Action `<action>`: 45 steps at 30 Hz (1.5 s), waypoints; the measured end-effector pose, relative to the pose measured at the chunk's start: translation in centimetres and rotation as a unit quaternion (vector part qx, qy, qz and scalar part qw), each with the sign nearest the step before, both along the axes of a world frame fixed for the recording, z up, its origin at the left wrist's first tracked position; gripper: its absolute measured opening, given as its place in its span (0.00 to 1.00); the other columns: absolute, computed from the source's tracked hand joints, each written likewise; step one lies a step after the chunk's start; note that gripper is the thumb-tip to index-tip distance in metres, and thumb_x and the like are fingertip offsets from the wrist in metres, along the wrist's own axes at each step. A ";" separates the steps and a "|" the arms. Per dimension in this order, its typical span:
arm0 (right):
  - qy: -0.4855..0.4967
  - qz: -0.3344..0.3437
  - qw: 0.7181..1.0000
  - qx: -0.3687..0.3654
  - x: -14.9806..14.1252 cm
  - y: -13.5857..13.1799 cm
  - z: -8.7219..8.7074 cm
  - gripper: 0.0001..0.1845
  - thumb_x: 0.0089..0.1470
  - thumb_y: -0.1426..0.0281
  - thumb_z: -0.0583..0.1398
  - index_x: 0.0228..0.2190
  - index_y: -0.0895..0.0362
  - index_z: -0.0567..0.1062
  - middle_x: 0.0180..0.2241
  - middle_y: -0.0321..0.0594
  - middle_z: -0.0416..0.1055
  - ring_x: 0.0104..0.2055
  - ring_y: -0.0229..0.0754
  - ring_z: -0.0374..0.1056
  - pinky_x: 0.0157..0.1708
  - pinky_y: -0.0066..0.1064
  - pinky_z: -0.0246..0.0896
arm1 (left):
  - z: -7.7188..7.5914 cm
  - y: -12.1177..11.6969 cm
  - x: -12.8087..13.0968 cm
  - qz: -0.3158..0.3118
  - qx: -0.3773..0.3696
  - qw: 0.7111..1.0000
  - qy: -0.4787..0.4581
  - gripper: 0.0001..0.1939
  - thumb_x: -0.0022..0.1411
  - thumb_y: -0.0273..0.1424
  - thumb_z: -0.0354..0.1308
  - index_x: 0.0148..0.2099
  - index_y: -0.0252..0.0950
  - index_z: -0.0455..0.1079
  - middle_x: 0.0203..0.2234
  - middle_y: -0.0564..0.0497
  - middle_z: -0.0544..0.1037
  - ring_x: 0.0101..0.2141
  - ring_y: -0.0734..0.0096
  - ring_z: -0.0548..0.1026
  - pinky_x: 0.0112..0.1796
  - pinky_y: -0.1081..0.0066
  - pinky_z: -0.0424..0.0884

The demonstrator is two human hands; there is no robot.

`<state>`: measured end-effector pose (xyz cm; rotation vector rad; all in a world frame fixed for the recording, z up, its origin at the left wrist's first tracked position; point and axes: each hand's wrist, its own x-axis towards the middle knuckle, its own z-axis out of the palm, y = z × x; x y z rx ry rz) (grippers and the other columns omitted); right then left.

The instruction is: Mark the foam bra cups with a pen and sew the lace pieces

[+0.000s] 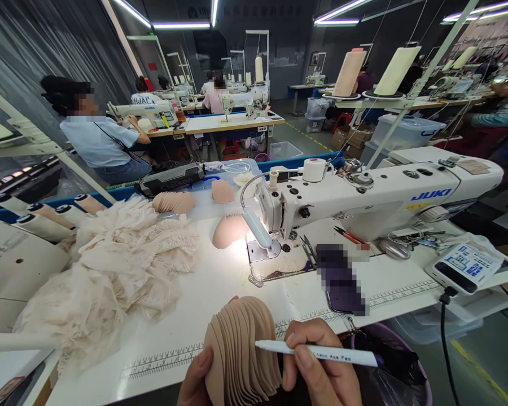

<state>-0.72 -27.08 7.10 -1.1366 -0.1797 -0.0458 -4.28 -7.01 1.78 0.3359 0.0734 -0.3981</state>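
Observation:
My left hand [198,376] is closed around a fanned stack of beige bra cups [241,349] at the table's front edge. In my right hand [322,361] is a white marking pen [275,346] lettered "Chaco Ace Pen", pinched between thumb and fingers. Its tip lies over the edges of the stacked cups; whether it touches them I cannot tell. Another beige cup [229,230] rests beside the lit needle area of the sewing machine [364,194]. Behind it, more cups [174,202] form a stack, with a single cup [222,192] nearby.
Cream lace fabric [122,259] is heaped on the left. Scissors [308,251], a phone [341,279], red-handled tweezers [351,237] and a white device with a cable [465,270] lie to the right. A printed ruler strip [165,361] runs along the front. A person [104,138] sits at another machine behind.

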 end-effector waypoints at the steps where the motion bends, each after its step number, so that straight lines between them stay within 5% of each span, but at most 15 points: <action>1: 0.027 -0.001 1.000 0.011 0.0 0.0 0.1 0.15 0.73 0.53 0.62 0.41 0.50 0.80 0.23 0.33 0.73 0.23 0.39 0.66 0.29 0.33 0.58 | -0.1 0.2 0.0 0.002 0.000 1.000 0.002 0.15 0.76 0.33 0.58 0.55 0.46 0.85 0.44 0.45 0.89 0.55 0.49 0.83 0.63 0.53 0.74; 8: 0.098 0.018 0.995 0.005 0.7 -0.2 0.2 0.23 0.69 0.46 0.63 0.39 0.54 0.77 0.21 0.32 0.70 0.25 0.39 0.64 0.31 0.34 0.56 | -0.3 0.8 0.0 0.003 0.001 1.000 -0.002 0.17 0.77 0.32 0.56 0.60 0.46 0.82 0.44 0.44 0.89 0.56 0.46 0.83 0.65 0.48 0.72; 15: 0.182 0.089 0.974 0.100 1.7 -0.3 0.1 0.23 0.65 0.47 0.67 0.36 0.54 0.74 0.19 0.32 0.71 0.24 0.38 0.61 0.32 0.32 0.54 | -0.1 0.2 0.3 -0.007 -0.016 0.999 -0.030 0.18 0.78 0.33 0.55 0.63 0.51 0.79 0.54 0.47 0.86 0.57 0.50 0.82 0.67 0.51 0.69; 22: 0.134 0.056 0.989 0.033 0.8 -0.2 -0.1 0.23 0.67 0.46 0.65 0.38 0.54 0.76 0.20 0.33 0.71 0.24 0.39 0.62 0.30 0.34 0.53 | 0.2 0.0 0.3 -0.015 -0.021 0.999 -0.029 0.19 0.78 0.34 0.53 0.63 0.48 0.80 0.51 0.46 0.88 0.57 0.52 0.82 0.67 0.55 0.69; 27: 0.136 0.066 0.986 0.065 0.5 0.1 0.1 0.23 0.66 0.47 0.67 0.38 0.54 0.76 0.20 0.32 0.73 0.24 0.39 0.65 0.31 0.33 0.55 | 0.7 -0.5 0.5 -0.013 -0.026 0.999 -0.039 0.19 0.78 0.33 0.52 0.61 0.47 0.81 0.49 0.46 0.88 0.58 0.50 0.82 0.67 0.50 0.69; 40: 0.072 0.050 0.996 -0.007 -0.1 0.2 0.7 0.20 0.71 0.48 0.62 0.40 0.51 0.78 0.20 0.33 0.75 0.23 0.41 0.68 0.30 0.34 0.60 | 0.1 0.2 0.1 -0.042 -0.004 0.999 -0.004 0.23 0.79 0.39 0.52 0.71 0.47 0.72 0.59 0.43 0.83 0.58 0.43 0.81 0.66 0.46 0.69; 45: 0.048 0.055 0.997 -0.011 -0.2 0.5 0.5 0.18 0.72 0.50 0.62 0.41 0.52 0.79 0.21 0.35 0.75 0.23 0.41 0.70 0.29 0.33 0.62 | 0.6 -0.2 0.2 -0.002 0.005 1.000 0.005 0.23 0.78 0.36 0.54 0.71 0.44 0.72 0.59 0.42 0.83 0.62 0.43 0.78 0.68 0.48 0.68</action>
